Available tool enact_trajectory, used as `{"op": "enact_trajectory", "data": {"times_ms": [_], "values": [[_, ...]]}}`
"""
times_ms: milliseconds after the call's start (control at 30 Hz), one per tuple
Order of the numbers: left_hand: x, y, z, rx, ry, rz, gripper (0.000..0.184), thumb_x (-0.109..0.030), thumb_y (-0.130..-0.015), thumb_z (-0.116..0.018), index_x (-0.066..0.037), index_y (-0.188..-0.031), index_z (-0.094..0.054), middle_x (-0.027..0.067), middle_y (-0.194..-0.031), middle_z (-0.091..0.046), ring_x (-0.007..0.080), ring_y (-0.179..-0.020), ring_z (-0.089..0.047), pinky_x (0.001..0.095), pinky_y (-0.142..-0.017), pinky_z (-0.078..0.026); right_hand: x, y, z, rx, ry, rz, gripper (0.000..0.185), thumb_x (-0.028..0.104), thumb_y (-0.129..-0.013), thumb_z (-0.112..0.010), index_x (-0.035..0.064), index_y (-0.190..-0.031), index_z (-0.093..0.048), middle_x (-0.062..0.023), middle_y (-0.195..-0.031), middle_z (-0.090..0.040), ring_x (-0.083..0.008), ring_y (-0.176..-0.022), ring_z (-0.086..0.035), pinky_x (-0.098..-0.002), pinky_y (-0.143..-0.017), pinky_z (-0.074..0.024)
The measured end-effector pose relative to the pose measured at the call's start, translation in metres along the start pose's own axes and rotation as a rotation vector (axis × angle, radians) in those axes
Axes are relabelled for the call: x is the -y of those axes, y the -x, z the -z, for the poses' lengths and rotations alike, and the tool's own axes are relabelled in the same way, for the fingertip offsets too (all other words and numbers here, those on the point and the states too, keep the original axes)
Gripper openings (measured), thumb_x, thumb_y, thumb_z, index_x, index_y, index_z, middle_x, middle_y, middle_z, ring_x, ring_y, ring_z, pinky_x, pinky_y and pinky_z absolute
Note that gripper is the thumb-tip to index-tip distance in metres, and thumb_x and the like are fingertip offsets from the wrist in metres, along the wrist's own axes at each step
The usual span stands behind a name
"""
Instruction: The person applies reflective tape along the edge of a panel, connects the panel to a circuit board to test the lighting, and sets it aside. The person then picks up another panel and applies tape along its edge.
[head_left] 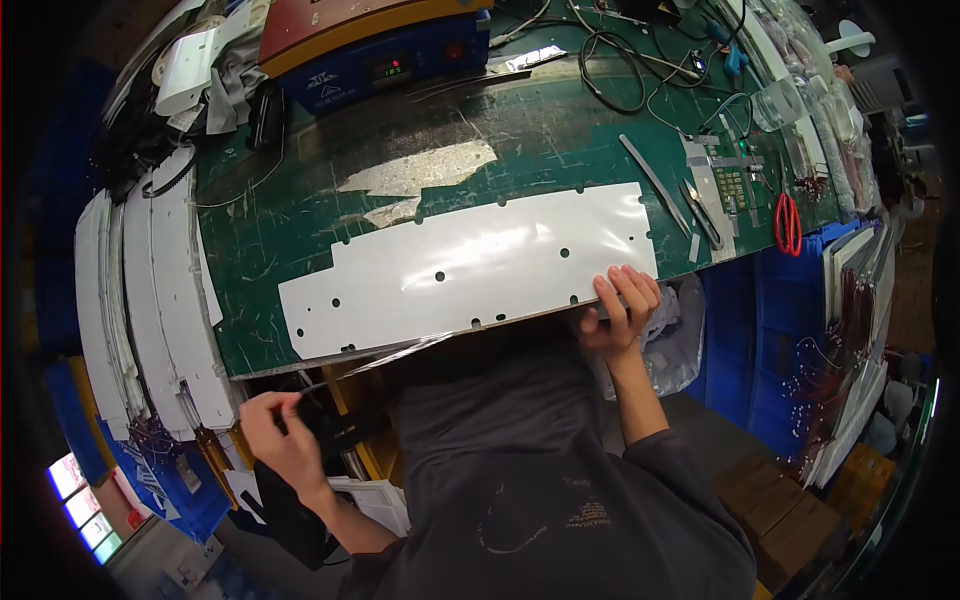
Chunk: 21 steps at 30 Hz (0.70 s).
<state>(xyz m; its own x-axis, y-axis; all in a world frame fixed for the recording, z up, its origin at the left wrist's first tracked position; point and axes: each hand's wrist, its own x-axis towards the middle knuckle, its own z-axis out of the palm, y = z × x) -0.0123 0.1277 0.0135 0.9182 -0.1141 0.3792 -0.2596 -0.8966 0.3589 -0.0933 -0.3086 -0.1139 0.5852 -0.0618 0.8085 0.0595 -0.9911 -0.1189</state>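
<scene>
- Green worktop (pixel 545 150), scuffed all over, with a blue machine (pixel 375 72) showing red and green digits at the back.
- White sheet (pixel 490 255), dotted with holes, lies along the worktop's near edge!
- Left hand (pixel 283 440) out past that edge, fingers pinched on a clear film (pixel 400 354) stretching up to the sheet.
- Right hand (pixel 622 308), fingers extended, rests on the sheet's near right corner.
- Tweezers (pixel 703 215) and a red-handled tool (pixel 788 224) lie off to the right.
</scene>
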Motion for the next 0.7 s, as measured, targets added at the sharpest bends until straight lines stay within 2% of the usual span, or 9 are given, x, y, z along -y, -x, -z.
{"op": "enact_trajectory", "data": {"times_ms": [100,167,233,300,367,467,567,600,700], "values": [[0.041,0.007,0.027,-0.053,0.113,0.342,0.01,-0.005,-0.096,-0.075,-0.001,-0.092,-0.066,0.0106,-0.09,-0.062,0.0294,-0.087,-0.06,0.0402,-0.085,-0.048,0.007,-0.006,0.0,0.002,-0.018,-0.052,0.034,0.035,-0.106,-0.056,0.0128,-0.124,-0.075,-0.0078,-0.129,-0.07,-0.0288,-0.124,-0.065,-0.0468,-0.11,-0.0458],[0.036,0.006,0.034,0.002,-0.024,0.041,0.012,-0.004,-0.095,-0.076,-0.001,-0.093,-0.065,0.0095,-0.093,-0.062,0.0289,-0.09,-0.06,0.0392,-0.086,-0.048,0.016,-0.016,0.006,0.017,-0.049,-0.102,0.036,0.036,-0.107,-0.054,0.0108,-0.122,-0.075,-0.0091,-0.128,-0.07,-0.0304,-0.122,-0.065,-0.0477,-0.109,-0.046],[0.021,0.007,0.04,0.099,0.233,0.049,0.026,-0.014,-0.09,-0.082,-0.001,-0.106,-0.067,0.013,-0.103,-0.061,0.0317,-0.098,-0.06,0.0409,-0.09,-0.048,0.029,-0.031,0.012,0.05,-0.099,-0.22,0.028,0.027,-0.103,-0.059,0.0088,-0.117,-0.076,-0.01,-0.124,-0.07,-0.0323,-0.124,-0.062,-0.0477,-0.111,-0.0434],[-0.005,0.003,0.04,0.159,0.341,-0.012,0.041,-0.022,-0.085,-0.087,-0.002,-0.116,-0.069,0.0155,-0.11,-0.06,0.0333,-0.102,-0.059,0.0418,-0.094,-0.048,0.041,-0.037,0.016,0.086,-0.111,-0.36,0.024,0.022,-0.1,-0.062,0.0087,-0.114,-0.076,-0.0098,-0.123,-0.07,-0.0327,-0.126,-0.06,-0.0475,-0.112,-0.0416],[-0.018,0.005,0.027,0.243,0.418,-0.113,0.059,-0.037,-0.088,-0.088,-0.001,-0.128,-0.066,0.0152,-0.123,-0.058,0.0308,-0.111,-0.057,0.0418,-0.101,-0.047,0.056,-0.043,0.017,0.126,-0.072,-0.364,0.02,0.018,-0.095,-0.066,0.0107,-0.109,-0.078,-0.008,-0.123,-0.069,-0.0321,-0.133,-0.057,-0.0485,-0.119,-0.0349],[-0.056,-0.008,-0.003,0.232,0.371,-0.2,0.065,-0.032,-0.081,-0.092,-0.006,-0.136,-0.067,0.0166,-0.132,-0.06,0.0355,-0.123,-0.057,0.0463,-0.105,-0.047,0.092,-0.061,0.019,0.189,-0.028,-0.305,0.02,0.018,-0.093,-0.069,0.0134,-0.11,-0.08,-0.0066,-0.128,-0.069,-0.0314,-0.136,-0.056,-0.0512,-0.124,-0.0279],[-0.081,-0.022,-0.023,0.292,0.274,-0.286,0.063,-0.025,-0.076,-0.093,-0.011,-0.134,-0.072,0.015,-0.138,-0.061,0.0382,-0.129,-0.056,0.0489,-0.106,-0.047,0.114,-0.068,0.012,0.267,-0.253,-0.231,0.026,0.017,-0.09,-0.074,0.0141,-0.115,-0.081,-0.0075,-0.131,-0.069,-0.0313,-0.133,-0.058,-0.05,-0.122,-0.0321],[-0.091,-0.028,-0.03,0.261,0.269,-0.281,0.051,-0.019,-0.077,-0.091,-0.011,-0.125,-0.076,0.0101,-0.129,-0.065,0.034,-0.121,-0.06,0.0453,-0.099,-0.05,0.12,-0.069,0.008,0.302,-0.323,-0.209,0.029,0.017,-0.089,-0.076,0.0144,-0.117,-0.081,-0.0075,-0.131,-0.07,-0.031,-0.132,-0.059,-0.0487,-0.12,-0.0342],[-0.089,-0.026,-0.054,0.242,0.243,-0.301,0.043,-0.014,-0.077,-0.09,-0.011,-0.118,-0.078,0.0066,-0.116,-0.07,0.0292,-0.108,-0.064,0.0415,-0.089,-0.052,0.126,-0.069,-0.005,0.362,-0.443,-0.148,0.035,0.018,-0.085,-0.082,0.0155,-0.121,-0.081,-0.007,-0.133,-0.071,-0.0296,-0.128,-0.062,-0.0449,-0.114,-0.0399]]}}
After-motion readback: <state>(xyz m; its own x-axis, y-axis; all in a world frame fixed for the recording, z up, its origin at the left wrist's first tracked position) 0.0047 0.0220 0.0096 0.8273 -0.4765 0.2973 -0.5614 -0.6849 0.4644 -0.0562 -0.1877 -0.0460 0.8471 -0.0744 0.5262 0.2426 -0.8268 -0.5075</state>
